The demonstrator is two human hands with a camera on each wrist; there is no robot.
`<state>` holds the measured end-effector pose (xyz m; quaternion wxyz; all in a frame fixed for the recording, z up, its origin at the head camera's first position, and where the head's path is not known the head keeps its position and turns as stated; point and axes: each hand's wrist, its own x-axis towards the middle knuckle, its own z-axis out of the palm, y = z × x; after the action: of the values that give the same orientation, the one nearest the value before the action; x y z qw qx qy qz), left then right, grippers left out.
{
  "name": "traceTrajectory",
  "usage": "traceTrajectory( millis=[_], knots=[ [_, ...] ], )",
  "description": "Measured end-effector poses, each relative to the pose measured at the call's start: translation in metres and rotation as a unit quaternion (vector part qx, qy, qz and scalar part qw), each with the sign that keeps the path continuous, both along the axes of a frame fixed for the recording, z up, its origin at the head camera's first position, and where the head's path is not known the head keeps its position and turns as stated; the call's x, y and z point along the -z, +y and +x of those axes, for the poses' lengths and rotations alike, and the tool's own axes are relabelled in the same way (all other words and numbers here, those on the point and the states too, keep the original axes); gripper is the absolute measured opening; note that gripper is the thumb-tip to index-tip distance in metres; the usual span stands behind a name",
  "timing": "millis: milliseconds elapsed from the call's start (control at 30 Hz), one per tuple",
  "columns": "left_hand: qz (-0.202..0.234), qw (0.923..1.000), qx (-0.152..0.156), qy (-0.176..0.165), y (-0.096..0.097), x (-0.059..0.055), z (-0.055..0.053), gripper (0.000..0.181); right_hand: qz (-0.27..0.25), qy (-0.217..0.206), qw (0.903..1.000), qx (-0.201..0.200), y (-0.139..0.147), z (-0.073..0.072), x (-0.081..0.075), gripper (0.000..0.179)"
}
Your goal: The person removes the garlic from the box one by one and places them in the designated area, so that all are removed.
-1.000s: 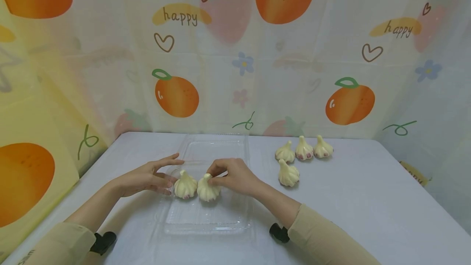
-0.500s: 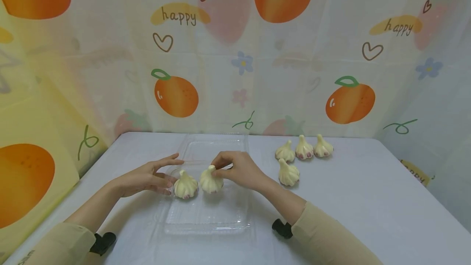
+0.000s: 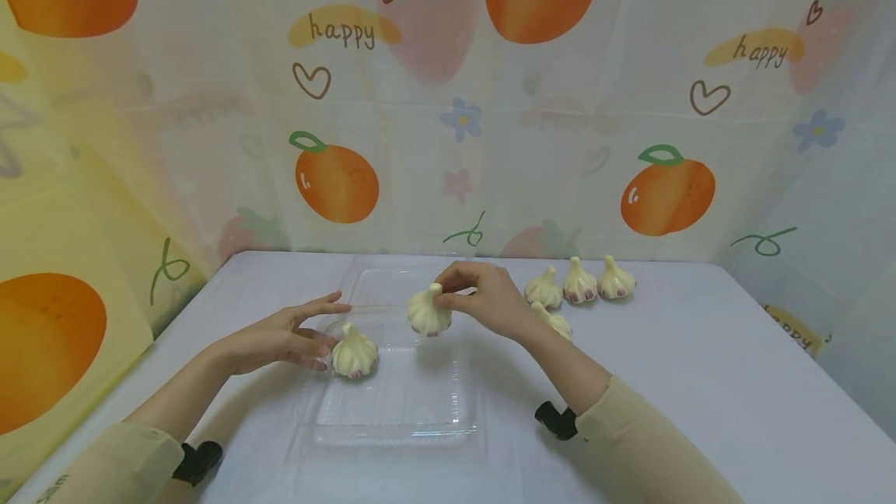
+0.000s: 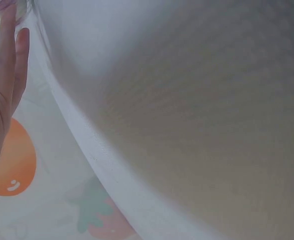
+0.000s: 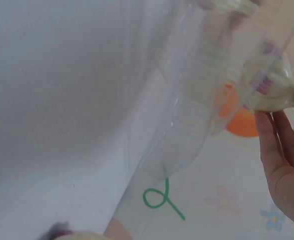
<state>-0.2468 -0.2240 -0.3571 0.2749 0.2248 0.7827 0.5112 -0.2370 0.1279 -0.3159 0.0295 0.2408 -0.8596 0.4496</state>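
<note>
My right hand (image 3: 486, 298) pinches a garlic bulb (image 3: 428, 313) by its stem and holds it above the clear plastic box (image 3: 392, 435). The same bulb (image 5: 269, 85) shows at the right of the right wrist view. A second garlic bulb (image 3: 355, 354) sits upright in the box's left part. Beside it rests my left hand (image 3: 276, 339), fingers extended at the box's left edge. In the left wrist view, two fingers (image 4: 5, 55) of that hand reach up the left side.
Three garlic bulbs stand in a row at the table's back right, one of them at the row's end (image 3: 617, 280). Another garlic bulb (image 3: 558, 323) in front of them is partly hidden by my right wrist. The box's lid (image 3: 413, 274) lies open toward the printed curtain (image 3: 518, 123).
My right hand has lifted its garlic bulb from beside the other one and carried it up, back and to the right. The left hand has stayed in place.
</note>
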Motion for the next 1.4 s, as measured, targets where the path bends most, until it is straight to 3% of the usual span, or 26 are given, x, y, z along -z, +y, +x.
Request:
traceTrajectory(
  millis=[300,633,900,1400],
  knots=[
    [0.004,1.0000,0.000,0.001,0.000,0.000,0.000,0.073,-0.022,0.030,0.9992,0.017,0.024,-0.006,-0.009,0.016],
    [0.005,1.0000,-0.003,0.002,-0.002,0.002,0.000,0.074,-0.041,0.017,0.9976,0.052,0.051,-0.004,-0.014,0.017],
    [0.006,1.0000,0.002,0.004,-0.002,0.003,-0.002,0.074,-0.028,0.004,0.9948,0.097,0.077,0.000,-0.016,0.022],
    [0.013,0.9999,0.002,-0.002,-0.002,0.004,-0.001,0.073,-0.005,0.011,0.9891,0.147,0.123,0.003,-0.018,0.028]
  ],
)
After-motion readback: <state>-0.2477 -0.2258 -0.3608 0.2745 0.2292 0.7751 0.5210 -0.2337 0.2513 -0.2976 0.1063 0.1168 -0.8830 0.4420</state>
